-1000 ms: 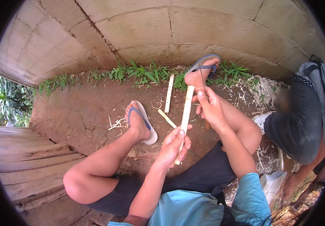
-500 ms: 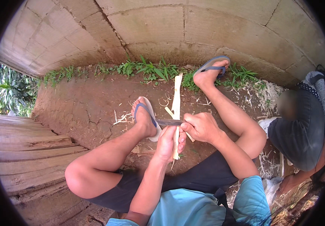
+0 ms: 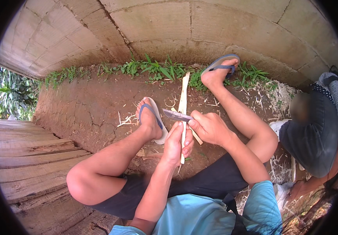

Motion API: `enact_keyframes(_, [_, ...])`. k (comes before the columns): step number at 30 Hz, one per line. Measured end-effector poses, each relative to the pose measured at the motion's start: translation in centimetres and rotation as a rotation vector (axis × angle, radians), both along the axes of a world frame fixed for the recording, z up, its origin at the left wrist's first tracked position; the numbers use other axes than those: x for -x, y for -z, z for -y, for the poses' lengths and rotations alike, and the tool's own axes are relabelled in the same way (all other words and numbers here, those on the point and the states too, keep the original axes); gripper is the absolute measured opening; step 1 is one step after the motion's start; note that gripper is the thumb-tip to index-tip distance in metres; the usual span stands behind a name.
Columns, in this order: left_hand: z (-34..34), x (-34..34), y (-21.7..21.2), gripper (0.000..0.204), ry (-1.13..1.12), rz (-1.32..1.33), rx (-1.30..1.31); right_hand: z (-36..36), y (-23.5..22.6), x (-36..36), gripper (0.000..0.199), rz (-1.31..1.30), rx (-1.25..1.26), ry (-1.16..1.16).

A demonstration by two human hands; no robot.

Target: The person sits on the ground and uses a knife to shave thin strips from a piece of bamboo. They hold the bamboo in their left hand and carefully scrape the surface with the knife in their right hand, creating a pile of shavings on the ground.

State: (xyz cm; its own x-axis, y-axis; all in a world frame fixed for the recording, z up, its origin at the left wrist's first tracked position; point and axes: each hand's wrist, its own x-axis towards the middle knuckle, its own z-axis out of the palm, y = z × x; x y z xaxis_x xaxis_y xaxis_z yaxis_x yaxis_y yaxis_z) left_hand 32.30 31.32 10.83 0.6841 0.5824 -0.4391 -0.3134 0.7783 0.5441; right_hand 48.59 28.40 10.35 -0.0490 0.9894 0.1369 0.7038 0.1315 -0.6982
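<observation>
My left hand (image 3: pixel 174 145) is closed around the lower part of a pale, flat strip of split wood or bamboo (image 3: pixel 183 96). The strip points away from me over the dirt, and its lower end shows below my fingers. In my right hand (image 3: pixel 209 127) is a knife (image 3: pixel 175 115), its dark blade lying across the strip just beyond my left fingertips, tip to the left. My right thumb rests near the strip, by the base of the blade; the knife's handle is hidden in my fist. Another pale piece (image 3: pixel 196 136) lies slantwise under my hands.
My sandaled feet (image 3: pixel 150 116) stand either side of the strip on brown soil (image 3: pixel 83 102). A block wall (image 3: pixel 153 23) with weeds along its foot closes the far side. Wooden planks (image 3: pixel 32 156) lie left. Another person in dark clothes (image 3: pixel 311 137) sits close at right, near pale shavings (image 3: pixel 278 98).
The knife has turned so its blade face shows more and its tip sits slightly farther away. My right hand has shifted a little away from me; both hands keep their hold.
</observation>
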Motion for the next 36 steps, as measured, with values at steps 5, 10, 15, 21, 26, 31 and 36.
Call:
enact_keyframes(5, [-0.2,0.1,0.5,0.023,0.036,0.012,-0.025,-0.1,-0.5,-0.8,0.029,0.028,0.171,-0.075])
enact_keyframes(10, [0.0,-0.4,1.4,0.026,0.134,-0.130,-0.056,0.2,0.1,-1.5,0.027,-0.028,0.314,-0.041])
enact_keyframes(15, [-0.1,-0.4,1.1,0.026,0.124,-0.053,0.041,-0.1,-0.1,-1.0,0.021,-0.259,0.267,0.021])
enact_keyframes(21, [-0.7,-0.3,1.1,0.023,-0.071,-0.091,0.021,-0.2,-0.2,-0.7,0.023,-0.233,0.271,-0.005])
enact_keyframes(26, [-0.6,-0.2,1.4,0.019,-0.062,-0.139,-0.007,-0.2,-0.3,-0.6,0.026,-0.147,0.148,-0.044])
enact_keyframes(31, [-0.7,-0.1,0.7,0.019,-0.004,-0.185,-0.050,-0.2,-0.2,-0.7,0.028,-0.044,0.151,-0.019])
enact_keyframes(36, [-0.1,0.0,0.9,0.019,-0.022,-0.207,-0.087,-0.1,-0.5,-0.7,0.033,0.042,0.186,-0.048])
